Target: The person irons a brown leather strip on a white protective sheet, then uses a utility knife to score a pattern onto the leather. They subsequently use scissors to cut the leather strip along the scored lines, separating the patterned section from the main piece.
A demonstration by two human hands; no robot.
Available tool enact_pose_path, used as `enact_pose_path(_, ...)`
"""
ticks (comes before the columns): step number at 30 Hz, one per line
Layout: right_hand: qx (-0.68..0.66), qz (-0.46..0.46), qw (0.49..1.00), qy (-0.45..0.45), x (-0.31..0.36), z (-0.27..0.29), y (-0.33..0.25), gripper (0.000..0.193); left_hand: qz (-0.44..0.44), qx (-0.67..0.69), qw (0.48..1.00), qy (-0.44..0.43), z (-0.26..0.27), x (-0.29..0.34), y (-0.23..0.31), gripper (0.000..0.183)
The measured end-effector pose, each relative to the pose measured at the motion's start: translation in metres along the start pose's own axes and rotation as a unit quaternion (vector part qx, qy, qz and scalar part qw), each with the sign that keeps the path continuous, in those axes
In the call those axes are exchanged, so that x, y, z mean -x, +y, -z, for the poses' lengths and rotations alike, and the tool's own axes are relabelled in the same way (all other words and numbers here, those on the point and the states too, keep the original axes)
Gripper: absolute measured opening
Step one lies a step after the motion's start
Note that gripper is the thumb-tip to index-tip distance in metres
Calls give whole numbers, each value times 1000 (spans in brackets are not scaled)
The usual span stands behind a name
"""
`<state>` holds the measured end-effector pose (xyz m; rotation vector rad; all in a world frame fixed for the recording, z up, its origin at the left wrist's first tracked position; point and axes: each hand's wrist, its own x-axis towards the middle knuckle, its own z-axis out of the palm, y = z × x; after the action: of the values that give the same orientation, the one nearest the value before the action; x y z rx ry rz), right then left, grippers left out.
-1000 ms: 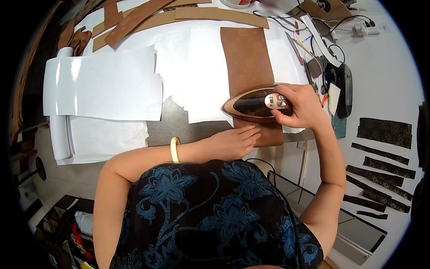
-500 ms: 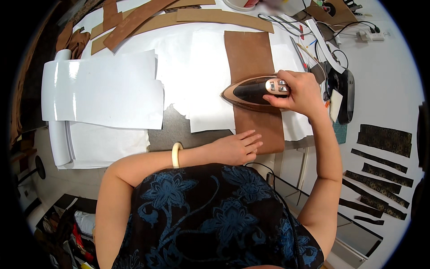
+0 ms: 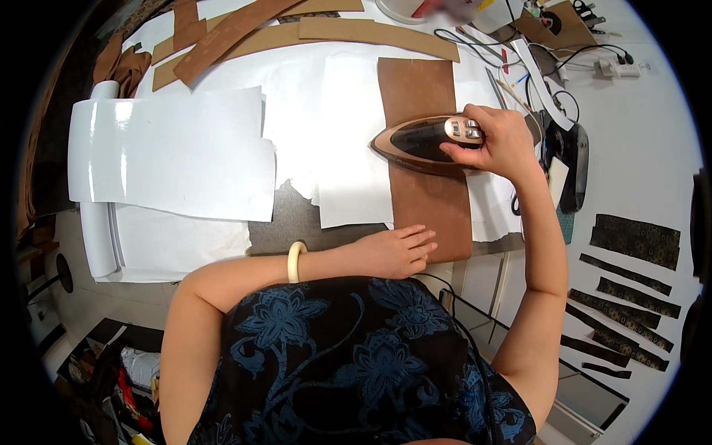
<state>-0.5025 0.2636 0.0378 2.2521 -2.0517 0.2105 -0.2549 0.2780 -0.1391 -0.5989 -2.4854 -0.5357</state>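
A long strip of brown fabric point(image 3: 430, 211) lies lengthwise over white paper point(image 3: 353, 148), its near end reaching the table's front edge. Across its middle sits a copper-and-black clothes iron point(image 3: 423, 141), tip pointing left. My right hand point(image 3: 504, 141) is wrapped round the iron's handle from the right. My left hand point(image 3: 400, 252) rests flat with fingers stretched out, the fingertips on the strip's near left edge. It holds nothing. A cream bangle point(image 3: 295, 262) is on my left wrist.
A roll of glossy white sheet point(image 3: 170, 148) lies at the left. Brown and tan strips point(image 3: 326, 30) cross the far side. Cables point(image 3: 475, 44), tools and a black case point(image 3: 575, 167) crowd the far right. Dark patterned strips point(image 3: 634, 241) lie farther right.
The iron has shifted slightly away from me along the strip, with my right hand still on it. My left hand stays at the strip's near end.
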Motion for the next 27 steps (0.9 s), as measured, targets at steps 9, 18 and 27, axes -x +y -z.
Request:
enact_pose_path(9,-2,-9,1000,3,-17,-5,16,50,50,-20,996,-77,17,-2,-2,45)
enact_pose_path(18,-8,-13,1000,-1,-48,-11,39,49,44,-32,997,-62,9,1,-4,45)
enact_pose_path(27,-15,-12,1000,-7,-83,-9,53,48,40,-38,997,-45,9,1,-5,43)
